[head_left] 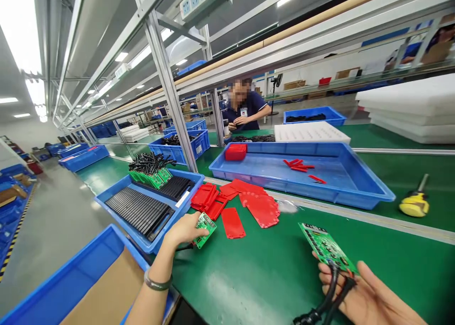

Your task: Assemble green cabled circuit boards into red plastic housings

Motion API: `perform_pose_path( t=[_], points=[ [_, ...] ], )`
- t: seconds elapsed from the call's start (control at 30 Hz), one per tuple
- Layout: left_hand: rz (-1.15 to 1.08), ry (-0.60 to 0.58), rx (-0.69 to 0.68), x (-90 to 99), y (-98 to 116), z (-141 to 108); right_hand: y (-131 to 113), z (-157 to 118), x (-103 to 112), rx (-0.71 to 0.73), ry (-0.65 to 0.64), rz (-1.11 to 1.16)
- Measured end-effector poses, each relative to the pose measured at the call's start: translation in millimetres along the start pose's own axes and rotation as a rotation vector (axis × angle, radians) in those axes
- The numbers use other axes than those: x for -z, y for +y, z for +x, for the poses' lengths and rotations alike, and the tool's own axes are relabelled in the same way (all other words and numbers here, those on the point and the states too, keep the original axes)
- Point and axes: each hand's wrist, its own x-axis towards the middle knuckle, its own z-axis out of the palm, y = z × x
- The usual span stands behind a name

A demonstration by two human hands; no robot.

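One green circuit board (208, 224) is pinched in your left hand (185, 229) between thumb and fingers, near the red plates (261, 209); your right hand (350, 289) grips the second board (327, 245) by its cabled end, above the worktop (249, 268). You have bare surface between them, bounded by the long blue tray (302, 186) behind. The lower frame edge cuts off your black cables (333, 287); the second board partly hides your fingers.

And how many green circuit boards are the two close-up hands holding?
2. One green board is in the left hand, a second board is in the right hand. More boards stand in the blue tray, partly hidden under black cables, so I can't count those.
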Motion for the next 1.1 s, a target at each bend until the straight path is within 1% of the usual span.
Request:
perform_pose_path(
  t=[0.07, 0.1, 0.17, 0.2, 0.27, 0.33, 0.4, 0.53, 0.67, 0.73, 0.8, 0.9, 0.97, 1.0, 1.03, 1.1],
  points=[
    [0.079, 0.030, 0.050, -1.2, -7, 7, 0, 0, -1, 0.086, -0.004, 0.009],
    [0.121, 0.062, 0.071, -2.0, -8, 13, 0, -2, -3, 0.135, -0.015, 0.007],
    [0.192, 0.153, 0.113, -3.0, -5, 31, 1, -10, -10, 0.184, -0.038, 0.031],
    [0.223, 0.205, 0.135, -3.4, -2, 42, 1, -15, -15, 0.192, -0.036, 0.061],
    [0.276, 0.293, 0.168, -5.0, 3, 64, -1, -28, -26, 0.192, 0.016, 0.121],
    [0.315, 0.336, 0.171, -8.7, 7, 83, -2, -39, -36, 0.207, 0.072, 0.137],
    [0.340, 0.347, 0.151, -14.2, 9, 96, -4, -47, -44, 0.205, 0.094, 0.133],
    [0.347, 0.371, 0.113, -25.0, 12, 107, -4, -55, -50, 0.198, 0.110, 0.159],
    [0.280, 0.393, 0.082, -27.4, 12, 110, -5, -57, -49, 0.207, 0.067, 0.120],
    [0.206, 0.392, 0.070, -24.1, 11, 110, -5, -57, -45, 0.207, 0.012, 0.065],
    [0.108, 0.411, 0.070, -18.4, 12, 110, -7, -57, -41, 0.214, -0.073, -0.028],
    [-0.086, 0.498, 0.083, -10.7, 22, 106, -10, -62, -36, 0.269, -0.219, -0.238],
    [-0.331, 0.541, 0.076, -11.0, 39, 101, -13, -66, -36, 0.338, -0.282, -0.392],
    [-0.487, 0.532, 0.065, -13.9, 51, 98, -13, -69, -37, 0.380, -0.289, -0.461],
    [-0.650, 0.496, 0.051, -19.0, 64, 94, -14, -70, -38, 0.423, -0.276, -0.526],
    [-0.950, 0.358, 0.026, -35.3, 92, 87, -15, -71, -39, 0.501, -0.209, -0.672]
  ],
)
